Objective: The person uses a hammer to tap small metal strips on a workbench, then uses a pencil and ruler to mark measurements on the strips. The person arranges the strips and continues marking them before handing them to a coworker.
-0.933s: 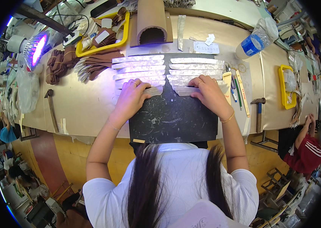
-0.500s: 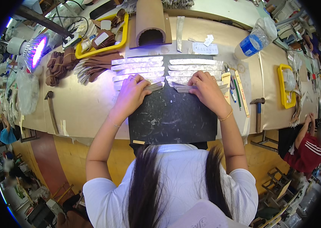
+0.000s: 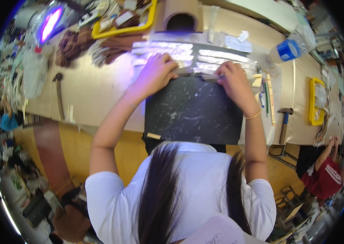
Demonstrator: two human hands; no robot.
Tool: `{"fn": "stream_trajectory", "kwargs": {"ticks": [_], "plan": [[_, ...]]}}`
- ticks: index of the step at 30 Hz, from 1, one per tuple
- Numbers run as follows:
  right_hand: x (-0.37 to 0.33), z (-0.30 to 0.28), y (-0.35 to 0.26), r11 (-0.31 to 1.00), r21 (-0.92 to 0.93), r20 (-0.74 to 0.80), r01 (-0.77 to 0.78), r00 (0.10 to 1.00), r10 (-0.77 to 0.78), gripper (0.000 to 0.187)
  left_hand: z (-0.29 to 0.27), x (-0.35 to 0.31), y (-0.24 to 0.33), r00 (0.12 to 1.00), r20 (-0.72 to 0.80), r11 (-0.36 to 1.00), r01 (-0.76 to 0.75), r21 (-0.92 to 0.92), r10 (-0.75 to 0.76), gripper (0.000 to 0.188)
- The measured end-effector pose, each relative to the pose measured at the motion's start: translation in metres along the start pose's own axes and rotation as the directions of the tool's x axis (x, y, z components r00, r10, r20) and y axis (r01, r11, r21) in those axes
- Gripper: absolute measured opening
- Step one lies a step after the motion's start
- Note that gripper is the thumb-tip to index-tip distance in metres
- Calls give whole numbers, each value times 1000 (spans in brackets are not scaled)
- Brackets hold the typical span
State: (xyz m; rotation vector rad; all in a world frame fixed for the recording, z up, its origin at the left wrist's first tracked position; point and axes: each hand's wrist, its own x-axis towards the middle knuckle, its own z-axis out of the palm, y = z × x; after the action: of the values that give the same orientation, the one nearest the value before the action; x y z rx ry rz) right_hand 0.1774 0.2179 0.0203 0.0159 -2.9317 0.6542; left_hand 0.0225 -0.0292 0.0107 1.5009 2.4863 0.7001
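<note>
A black board (image 3: 192, 110) with white scuffs lies on the bench in front of me. Across its far part run two columns of pale, shiny flat strips, a left column (image 3: 161, 47) and a right column (image 3: 225, 58). My left hand (image 3: 158, 74) is closed at the near end of the left column, with a small bunch of thin strips (image 3: 184, 70) at its fingertips. At the right column, my right hand (image 3: 235, 79) pinches another bunch of strips (image 3: 210, 77) by its outer end. Fingers partly hide both bunches, and motion blurs them slightly.
Right of the board lie a green pencil (image 3: 266, 97), a pale ruler (image 3: 271, 101) and a hammer (image 3: 285, 124). Another hammer (image 3: 59, 95) lies left. Behind stand a brown arched form (image 3: 181, 10), a yellow tray (image 3: 125, 30), brown leather pieces (image 3: 127, 46) and a plastic bottle (image 3: 288, 51).
The whole view has shifted, so the bench and board appear higher and slightly farther right. Both hands stay at the bunches of strips; no strip has visibly been let go.
</note>
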Motion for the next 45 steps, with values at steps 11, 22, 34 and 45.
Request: {"fn": "stream_trajectory", "kwargs": {"ticks": [11,22,34,45], "plan": [[-2,-6,-4,1000,20,66,-4,998,3,24,-8,4,4,995,90,998,56,-39,-52,30],[7,-7,6,997,49,84,-52,995,48,31,-4,17,-5,986,97,987,143,-70,-136,35],[23,-6,15,1000,1,26,-25,999,25,30,-8,31,-9,997,49,998,65,14,-66,35],[23,-7,15,989,136,76,-52,996,42,32,-7,31,-11,982,123,966,168,-195,-146,41]]}}
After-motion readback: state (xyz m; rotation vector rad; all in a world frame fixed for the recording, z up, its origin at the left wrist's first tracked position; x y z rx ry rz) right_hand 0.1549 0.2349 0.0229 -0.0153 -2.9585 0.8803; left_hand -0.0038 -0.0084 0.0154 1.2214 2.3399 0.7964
